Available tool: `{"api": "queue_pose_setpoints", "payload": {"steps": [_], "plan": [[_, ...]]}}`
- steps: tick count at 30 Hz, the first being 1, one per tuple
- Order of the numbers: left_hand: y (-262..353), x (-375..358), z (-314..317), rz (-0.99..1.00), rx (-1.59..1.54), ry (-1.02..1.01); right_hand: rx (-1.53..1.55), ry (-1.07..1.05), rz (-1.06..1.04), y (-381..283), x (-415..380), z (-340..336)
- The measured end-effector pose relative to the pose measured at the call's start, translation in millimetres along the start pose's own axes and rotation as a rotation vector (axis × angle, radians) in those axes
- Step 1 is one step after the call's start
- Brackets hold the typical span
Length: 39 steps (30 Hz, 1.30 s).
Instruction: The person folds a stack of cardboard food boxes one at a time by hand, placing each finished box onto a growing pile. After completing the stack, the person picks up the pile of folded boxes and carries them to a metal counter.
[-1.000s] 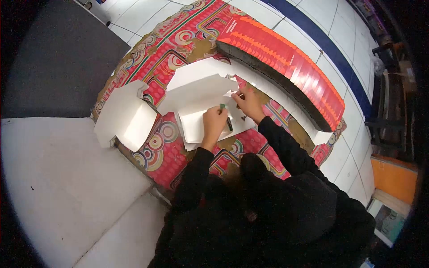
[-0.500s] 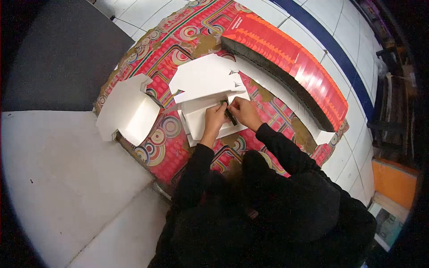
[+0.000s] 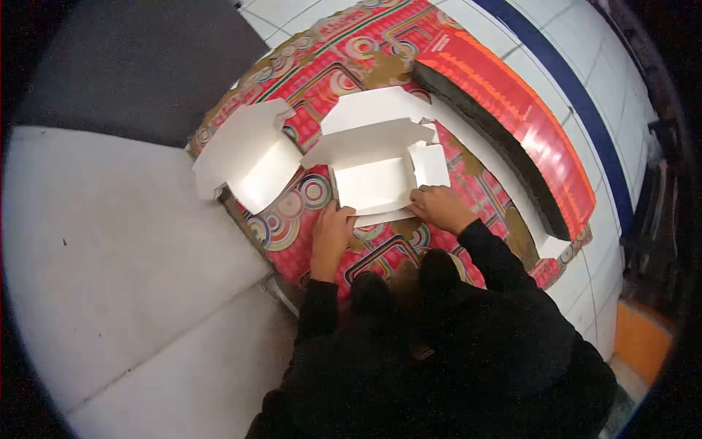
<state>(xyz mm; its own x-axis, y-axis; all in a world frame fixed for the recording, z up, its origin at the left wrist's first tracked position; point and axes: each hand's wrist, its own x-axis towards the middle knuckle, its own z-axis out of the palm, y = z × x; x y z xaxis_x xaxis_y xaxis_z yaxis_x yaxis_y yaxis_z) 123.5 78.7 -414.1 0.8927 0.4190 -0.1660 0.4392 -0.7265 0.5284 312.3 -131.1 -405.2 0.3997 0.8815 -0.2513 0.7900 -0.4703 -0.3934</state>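
The open white box point(image 3: 374, 183), amid the patterned mat point(image 3: 278, 241), is pinched at its near corners by the left hand point(image 3: 333, 238) and right hand point(image 3: 444, 209), seemingly so its near wall is steadied evenly, the second box point(image 3: 268, 174) being set apart at left, leaving elbow room.

Both hands point(image 3: 334, 233) point(image 3: 443, 209) moved to near edge of box point(image 3: 374, 184).
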Motion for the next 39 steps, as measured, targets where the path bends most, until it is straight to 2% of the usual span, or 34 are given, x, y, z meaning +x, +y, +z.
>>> {"api": "queue_pose_setpoints", "payload": {"steps": [2, 7, 11, 13, 14, 16, 17, 18, 20, 26, 28, 29, 31, 34, 36, 38, 39], "plan": [[-3.7, -3.3, 8.6, -0.018, 0.02, 0.063, -0.029, 0.059, -0.092, 2.2, -2.5, 5.4], [2.2, 0.6, 15.6, 0.031, 0.098, 0.024, -0.04, 0.176, -0.03, 8.7, -4.1, 26.0], [2.8, 4.7, 21.5, 0.005, 0.122, 0.016, -0.067, 0.054, 0.031, 10.5, -1.7, 17.0], [7.5, -1.0, 15.8, 0.086, 0.059, 0.233, 0.166, 0.071, 0.104, -12.4, -12.0, -24.7], [11.3, -2.3, 12.9, 0.081, 0.061, 0.231, 0.169, 0.068, 0.101, -11.6, -9.6, -23.7], [25.1, -2.6, 3.7, 0.112, 0.021, 0.306, 0.564, 0.363, 0.011, -6.8, -4.4, -21.0], [28.4, -1.4, 4.1, 0.108, 0.02, 0.307, 0.809, 0.326, 0.102, -10.5, -0.6, -17.8], [31.0, 0.1, 4.1, 0.103, -0.002, 0.304, 0.81, 0.323, 0.099, -16.0, 3.4, -19.3], [32.4, 3.0, -0.4, 0.093, -0.019, 0.307, 0.99, 0.482, 0.159, -23.7, 14.1, -25.3], [32.0, -4.5, -17.7, 0.075, 0.048, 0.338, 0.99, 0.471, 0.268, -27.1, 41.3, -41.1], [26.0, -6.7, -21.8, 0.061, 0.029, 0.368, 0.901, 0.503, 0.084, -27.1, 57.1, -40.5], [22.6, -7.4, -24.6, 0.053, 0.032, 0.374, 1.124, 0.466, 0.156, -32.8, 64.2, -39.8], [17.8, -8.9, -36.7, 0.124, 0.093, 0.566, 1.113, 0.486, 0.139, -41.6, 89.0, -43.8], [10.5, -12.2, -66.8, 0.05, 0.145, 0.58, 1.047, 0.528, 0.055, -68.6, 126.7, -63.6], [-1.1, -16.3, -83.7, 0.028, 0.174, 0.58, 0.969, 0.43, -0.019, -85.7, 155.7, -75.4], [-11.4, -20.1, -99.2, -0.048, -0.055, 0.737, 0.917, 0.448, -0.088, -97.5, 191.7, -70.4], [-24.4, -17.5, -99.5, -0.054, -0.05, 0.745, 0.861, 0.476, -0.148, -105.7, 206.2, -67.7]]}}
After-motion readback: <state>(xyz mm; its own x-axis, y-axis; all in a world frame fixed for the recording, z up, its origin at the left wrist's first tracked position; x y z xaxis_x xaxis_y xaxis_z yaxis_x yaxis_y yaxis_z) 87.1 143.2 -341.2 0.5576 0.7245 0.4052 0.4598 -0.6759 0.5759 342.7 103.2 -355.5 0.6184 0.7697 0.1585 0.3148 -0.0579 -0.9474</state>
